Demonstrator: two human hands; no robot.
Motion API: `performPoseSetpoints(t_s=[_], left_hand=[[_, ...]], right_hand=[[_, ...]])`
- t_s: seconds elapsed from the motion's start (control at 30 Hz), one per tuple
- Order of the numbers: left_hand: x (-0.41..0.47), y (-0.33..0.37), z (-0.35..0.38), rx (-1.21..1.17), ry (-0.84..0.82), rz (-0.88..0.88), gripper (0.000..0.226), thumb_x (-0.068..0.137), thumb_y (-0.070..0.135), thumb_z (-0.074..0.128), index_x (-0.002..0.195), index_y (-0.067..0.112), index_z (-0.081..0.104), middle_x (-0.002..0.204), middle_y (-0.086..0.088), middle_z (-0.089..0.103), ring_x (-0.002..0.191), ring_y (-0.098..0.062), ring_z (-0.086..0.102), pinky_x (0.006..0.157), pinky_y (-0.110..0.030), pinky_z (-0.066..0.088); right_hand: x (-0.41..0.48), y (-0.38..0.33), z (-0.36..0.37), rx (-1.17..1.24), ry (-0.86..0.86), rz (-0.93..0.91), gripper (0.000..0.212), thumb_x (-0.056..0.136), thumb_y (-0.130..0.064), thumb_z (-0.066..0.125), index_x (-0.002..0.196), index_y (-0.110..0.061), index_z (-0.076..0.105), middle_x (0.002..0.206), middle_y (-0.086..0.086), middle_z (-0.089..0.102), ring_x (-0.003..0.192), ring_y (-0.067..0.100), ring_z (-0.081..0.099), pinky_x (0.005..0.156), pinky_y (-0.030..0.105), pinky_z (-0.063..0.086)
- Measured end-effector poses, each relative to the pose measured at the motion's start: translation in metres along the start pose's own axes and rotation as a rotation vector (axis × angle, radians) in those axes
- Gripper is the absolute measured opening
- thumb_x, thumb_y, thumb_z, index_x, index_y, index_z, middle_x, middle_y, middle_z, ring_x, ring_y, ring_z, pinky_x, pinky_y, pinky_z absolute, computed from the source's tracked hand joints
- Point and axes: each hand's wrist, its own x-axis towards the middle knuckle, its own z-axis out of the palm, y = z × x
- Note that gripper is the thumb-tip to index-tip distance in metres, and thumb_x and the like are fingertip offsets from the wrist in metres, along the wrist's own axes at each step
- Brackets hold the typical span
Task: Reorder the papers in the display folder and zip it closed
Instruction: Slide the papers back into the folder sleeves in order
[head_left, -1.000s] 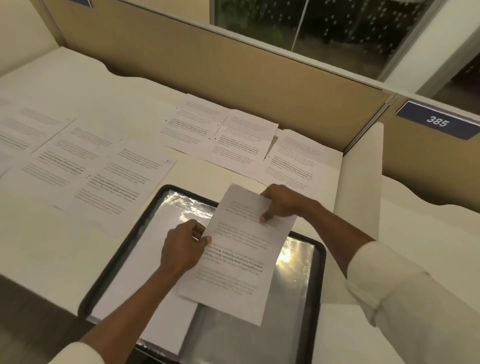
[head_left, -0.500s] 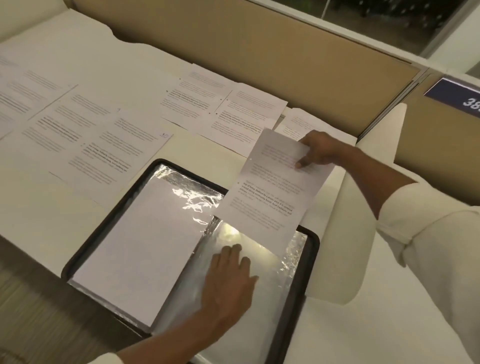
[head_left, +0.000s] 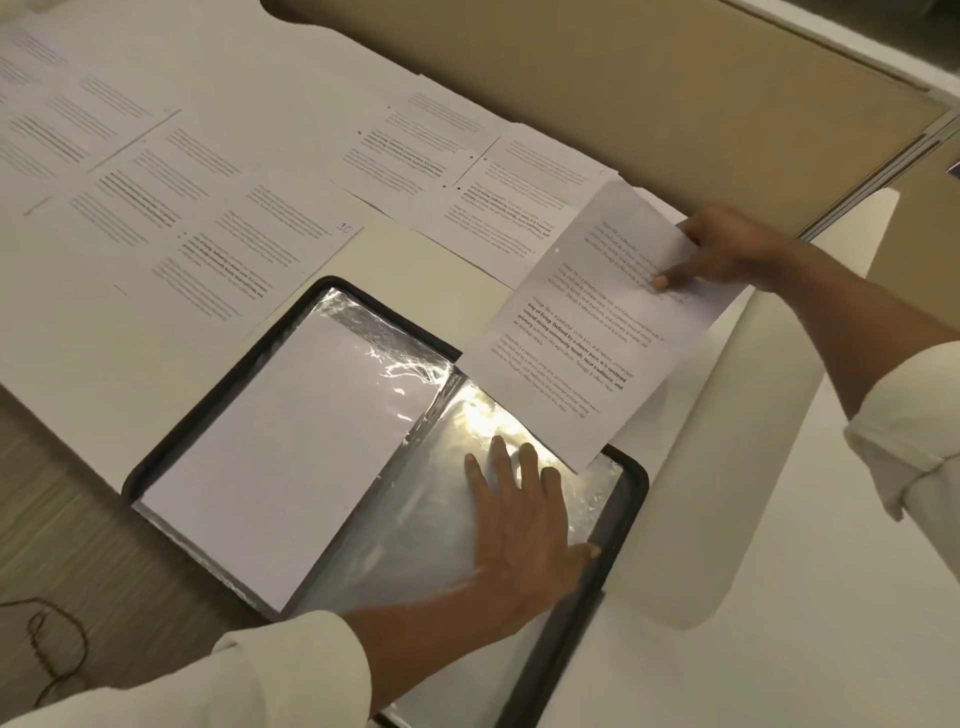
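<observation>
Black-rimmed display folder (head_left: 171, 447) with glossy plastic sleeves lies open; my left hand (head_left: 524, 514) presses flat, fingers straight, on its right sleeve. My right hand (head_left: 727, 249) pinches a printed white sheet (head_left: 587, 332) over the desk's (head_left: 395, 254) far right corner.

Folder (head_left: 176, 436) rim black; sleeves (head_left: 415, 519) silvery; papers (head_left: 249, 249) white, black text.

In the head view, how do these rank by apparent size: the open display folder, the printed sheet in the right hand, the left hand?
Largest to smallest:
display folder
printed sheet
left hand
The hand is nearer the camera, yet clearly smallest.
</observation>
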Motion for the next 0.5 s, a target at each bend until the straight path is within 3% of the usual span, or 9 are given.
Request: performPoseSetpoints(t_s=[0.17, 0.23, 0.3, 0.33, 0.4, 0.5], left_hand=[[-0.008, 0.005, -0.013, -0.060, -0.062, 0.003, 0.062, 0.090, 0.054, 0.053, 0.132, 0.009, 0.060, 0.165, -0.021, 0.031, 0.160, -0.050, 0.006, 0.123, -0.073, 0.010], [-0.011, 0.003, -0.017, -0.128, -0.073, 0.030, 0.044, 0.090, 0.042, 0.058, 0.122, 0.014, 0.070, 0.162, -0.013, 0.040, 0.159, -0.041, 0.022, 0.125, -0.063, 0.026], [-0.012, 0.000, -0.020, -0.203, -0.012, 0.033, 0.023, 0.086, 0.031, 0.068, 0.103, 0.019, 0.079, 0.141, -0.003, 0.061, 0.137, -0.028, 0.049, 0.109, -0.046, 0.048], [-0.012, 0.000, -0.023, -0.231, 0.028, 0.022, 0.016, 0.086, 0.028, 0.071, 0.097, 0.021, 0.080, 0.127, 0.001, 0.067, 0.123, -0.023, 0.054, 0.100, -0.040, 0.051], [-0.010, -0.002, -0.029, -0.286, 0.039, -0.034, 0.012, 0.093, 0.033, 0.073, 0.096, 0.024, 0.079, 0.109, 0.007, 0.068, 0.109, -0.016, 0.053, 0.095, -0.035, 0.050], [-0.007, -0.008, -0.037, -0.461, -0.006, -0.149, 0.028, 0.094, 0.053, 0.074, 0.083, 0.027, 0.069, 0.095, 0.014, 0.065, 0.100, -0.010, 0.053, 0.092, -0.032, 0.048]], right_hand=[[0.001, 0.001, 0.001, -0.024, -0.045, 0.004, 0.027, 0.073, -0.021, 0.096, 0.096, -0.017, 0.081, 0.093, 0.006, 0.079, 0.083, 0.029, 0.071, 0.080, 0.041, 0.058], [0.002, 0.002, 0.002, -0.038, -0.040, 0.006, 0.027, 0.073, -0.024, 0.096, 0.094, -0.018, 0.080, 0.093, 0.008, 0.079, 0.081, 0.028, 0.069, 0.075, 0.038, 0.054], [0.004, 0.003, 0.002, -0.033, -0.035, 0.018, 0.028, 0.073, -0.024, 0.096, 0.095, -0.017, 0.080, 0.095, 0.010, 0.078, 0.079, 0.027, 0.066, 0.072, 0.036, 0.051], [0.004, 0.002, 0.001, -0.031, -0.037, 0.021, 0.028, 0.073, -0.025, 0.096, 0.095, -0.017, 0.080, 0.096, 0.011, 0.078, 0.080, 0.027, 0.066, 0.073, 0.036, 0.052], [0.004, 0.001, -0.002, -0.029, -0.043, 0.025, 0.027, 0.073, -0.024, 0.096, 0.094, -0.017, 0.080, 0.096, 0.011, 0.078, 0.082, 0.028, 0.067, 0.076, 0.038, 0.054], [0.006, -0.001, -0.009, -0.015, -0.050, 0.039, 0.022, 0.073, -0.020, 0.096, 0.087, -0.020, 0.078, 0.088, 0.007, 0.076, 0.079, 0.027, 0.066, 0.071, 0.034, 0.053]])
